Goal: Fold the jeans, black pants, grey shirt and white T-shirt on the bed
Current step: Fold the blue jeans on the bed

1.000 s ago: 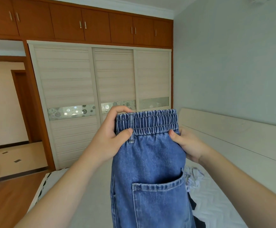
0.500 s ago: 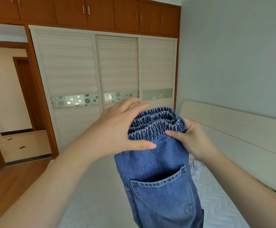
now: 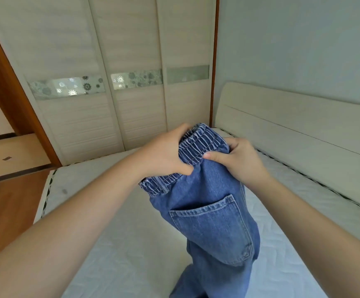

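Observation:
The blue jeans [image 3: 213,222] hang in front of me above the bed [image 3: 114,244], back pocket facing me and legs dropping out of the bottom of the view. My left hand [image 3: 164,153] grips the elastic waistband from the left, thumb pressed on the front of the band. My right hand [image 3: 237,160] pinches the waistband's right side, fingers curled round the denim. The waistband is bunched and doubled between both hands. The black pants, grey shirt and white T-shirt are out of view.
A pale headboard [image 3: 293,130] runs along the right of the bed. Sliding wardrobe doors [image 3: 114,82] stand beyond the far end. Wooden floor [image 3: 5,203] and a doorway lie to the left. Bare mattress shows on both sides of the jeans.
The waistband went from stretched flat between both hands to folded over and bunched. My hands and the jeans came down lower toward the bed, and my view tipped downward.

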Action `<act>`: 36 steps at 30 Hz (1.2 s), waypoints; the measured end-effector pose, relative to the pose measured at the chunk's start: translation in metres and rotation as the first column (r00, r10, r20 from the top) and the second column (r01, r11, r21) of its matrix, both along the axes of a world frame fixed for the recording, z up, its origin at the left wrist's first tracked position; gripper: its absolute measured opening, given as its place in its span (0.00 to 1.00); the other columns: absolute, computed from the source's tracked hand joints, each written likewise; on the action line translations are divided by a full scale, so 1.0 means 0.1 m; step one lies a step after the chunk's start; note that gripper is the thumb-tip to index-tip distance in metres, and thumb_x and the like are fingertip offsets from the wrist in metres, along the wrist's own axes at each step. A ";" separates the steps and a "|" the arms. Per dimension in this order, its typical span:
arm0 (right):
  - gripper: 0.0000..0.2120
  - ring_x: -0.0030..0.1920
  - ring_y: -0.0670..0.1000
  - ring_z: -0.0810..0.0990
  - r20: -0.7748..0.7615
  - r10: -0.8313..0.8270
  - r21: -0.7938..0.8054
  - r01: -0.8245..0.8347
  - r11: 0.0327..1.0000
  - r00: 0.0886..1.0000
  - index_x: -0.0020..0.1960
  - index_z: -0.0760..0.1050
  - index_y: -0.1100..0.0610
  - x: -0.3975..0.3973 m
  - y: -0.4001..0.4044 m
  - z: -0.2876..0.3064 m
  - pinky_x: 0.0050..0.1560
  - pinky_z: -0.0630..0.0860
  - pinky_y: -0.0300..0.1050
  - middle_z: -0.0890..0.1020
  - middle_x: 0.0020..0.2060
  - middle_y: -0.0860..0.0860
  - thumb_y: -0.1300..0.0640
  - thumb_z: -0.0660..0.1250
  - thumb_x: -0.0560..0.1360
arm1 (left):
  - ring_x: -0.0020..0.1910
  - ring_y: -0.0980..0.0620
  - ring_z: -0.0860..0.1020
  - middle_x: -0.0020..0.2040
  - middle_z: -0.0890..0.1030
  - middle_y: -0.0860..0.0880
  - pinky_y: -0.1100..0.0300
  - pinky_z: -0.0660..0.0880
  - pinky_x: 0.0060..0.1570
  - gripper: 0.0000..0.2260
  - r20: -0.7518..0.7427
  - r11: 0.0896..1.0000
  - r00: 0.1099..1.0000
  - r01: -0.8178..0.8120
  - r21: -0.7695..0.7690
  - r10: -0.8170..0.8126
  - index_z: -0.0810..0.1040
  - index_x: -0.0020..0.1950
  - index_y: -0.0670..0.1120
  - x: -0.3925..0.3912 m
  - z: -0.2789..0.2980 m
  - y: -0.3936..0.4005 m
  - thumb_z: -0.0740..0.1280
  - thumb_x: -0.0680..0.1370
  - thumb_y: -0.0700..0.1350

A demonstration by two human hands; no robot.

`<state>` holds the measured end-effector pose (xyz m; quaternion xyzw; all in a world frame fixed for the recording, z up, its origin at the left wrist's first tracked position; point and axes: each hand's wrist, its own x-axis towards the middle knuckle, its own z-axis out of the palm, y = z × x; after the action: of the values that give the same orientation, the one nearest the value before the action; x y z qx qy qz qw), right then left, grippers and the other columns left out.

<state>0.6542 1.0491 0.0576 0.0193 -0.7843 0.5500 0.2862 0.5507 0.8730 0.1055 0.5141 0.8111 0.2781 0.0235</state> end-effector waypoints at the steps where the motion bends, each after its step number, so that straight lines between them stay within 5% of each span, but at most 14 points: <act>1: 0.03 0.39 0.40 0.81 0.059 0.054 -0.005 -0.053 0.999 0.997 0.42 0.84 0.46 0.06 0.05 -0.12 0.39 0.76 0.33 0.86 0.38 0.46 0.52 0.76 0.69 | 0.50 0.62 0.78 0.53 0.79 0.60 0.59 0.76 0.48 0.34 0.039 1.000 0.999 0.011 -0.005 -0.011 0.67 0.64 0.57 0.01 -0.09 0.02 0.76 0.62 0.45; 3: 0.05 0.47 0.42 0.82 0.165 0.195 -0.036 -0.192 0.981 0.967 0.49 0.83 0.45 0.21 0.19 -0.42 0.47 0.76 0.35 0.85 0.46 0.45 0.52 0.72 0.74 | 0.51 0.66 0.77 0.53 0.78 0.63 0.64 0.74 0.48 0.35 0.084 1.000 0.996 0.013 -0.027 -0.011 0.67 0.64 0.59 0.06 -0.29 0.05 0.75 0.61 0.45; 5: 0.12 0.57 0.46 0.81 0.244 0.270 -0.152 -0.238 0.959 0.931 0.59 0.79 0.46 0.40 0.36 -0.81 0.56 0.75 0.39 0.83 0.56 0.47 0.47 0.67 0.77 | 0.52 0.60 0.78 0.55 0.79 0.60 0.62 0.75 0.51 0.36 0.109 0.999 0.994 -0.013 -0.043 0.017 0.67 0.66 0.59 0.11 -0.51 0.06 0.75 0.60 0.45; 9: 0.23 0.63 0.44 0.77 0.511 0.106 -0.275 0.045 0.960 0.853 0.64 0.75 0.44 0.80 0.63 -1.90 0.69 0.67 0.53 0.81 0.60 0.43 0.33 0.57 0.77 | 0.48 0.65 0.78 0.51 0.80 0.61 0.65 0.74 0.46 0.34 0.152 0.996 0.986 -0.058 -0.061 0.067 0.67 0.61 0.63 0.28 -0.95 0.07 0.77 0.61 0.45; 15: 0.29 0.64 0.56 0.75 0.837 0.135 -0.419 0.463 0.781 0.530 0.64 0.76 0.48 1.19 0.62 -3.30 0.68 0.70 0.56 0.77 0.66 0.54 0.30 0.54 0.76 | 0.45 0.65 0.79 0.48 0.80 0.62 0.68 0.74 0.42 0.32 0.234 0.989 0.964 -0.108 -0.096 0.128 0.67 0.59 0.66 0.57 -1.40 0.21 0.76 0.61 0.46; 19: 0.29 0.55 0.55 0.83 0.585 0.373 -0.787 0.392 0.476 0.720 0.59 0.78 0.54 1.33 0.61 -3.57 0.51 0.79 0.52 0.82 0.58 0.56 0.31 0.58 0.74 | 0.46 0.68 0.78 0.49 0.79 0.66 0.76 0.69 0.40 0.31 0.265 0.986 0.951 -0.143 -0.086 0.161 0.68 0.59 0.67 0.65 -1.44 0.34 0.74 0.61 0.48; 22: 0.28 0.63 0.55 0.78 0.424 0.341 -0.882 0.297 0.365 0.839 0.67 0.74 0.58 1.32 0.84 -3.56 0.62 0.73 0.52 0.79 0.64 0.56 0.38 0.54 0.80 | 0.47 0.70 0.77 0.51 0.78 0.69 0.76 0.69 0.40 0.30 0.257 0.978 0.944 -0.198 -0.066 0.208 0.67 0.57 0.70 0.65 -1.42 0.41 0.74 0.61 0.50; 25: 0.27 0.67 0.56 0.75 0.377 0.241 -0.885 0.272 0.377 0.894 0.67 0.74 0.63 1.34 1.20 -3.45 0.68 0.69 0.54 0.77 0.66 0.58 0.42 0.56 0.81 | 0.46 0.70 0.77 0.50 0.79 0.68 0.66 0.70 0.41 0.31 0.266 0.958 0.921 -0.284 -0.035 0.283 0.68 0.56 0.70 0.61 -1.43 0.45 0.78 0.64 0.45; 29: 0.17 0.60 0.53 0.80 0.278 0.097 -0.877 0.212 0.431 0.956 0.54 0.82 0.56 1.41 1.85 -3.00 0.58 0.76 0.47 0.82 0.58 0.55 0.45 0.62 0.77 | 0.46 0.72 0.77 0.49 0.80 0.68 0.64 0.69 0.42 0.31 0.332 0.925 0.880 -0.376 0.055 0.339 0.70 0.56 0.69 0.58 -1.50 0.61 0.79 0.65 0.42; 36: 0.11 0.56 0.53 0.81 0.100 -0.128 -0.680 0.162 0.715 0.987 0.53 0.80 0.58 1.73 2.92 -1.56 0.61 0.75 0.48 0.84 0.51 0.53 0.56 0.60 0.81 | 0.49 0.59 0.83 0.52 0.83 0.60 0.52 0.77 0.48 0.30 0.641 0.862 0.735 -0.455 0.225 0.221 0.75 0.57 0.62 0.67 -1.52 1.26 0.80 0.58 0.52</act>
<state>0.8271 1.3412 -0.0987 -0.1616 -0.5313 0.7768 0.2970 0.6176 0.9985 -0.0466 0.2361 0.7759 0.5707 0.1283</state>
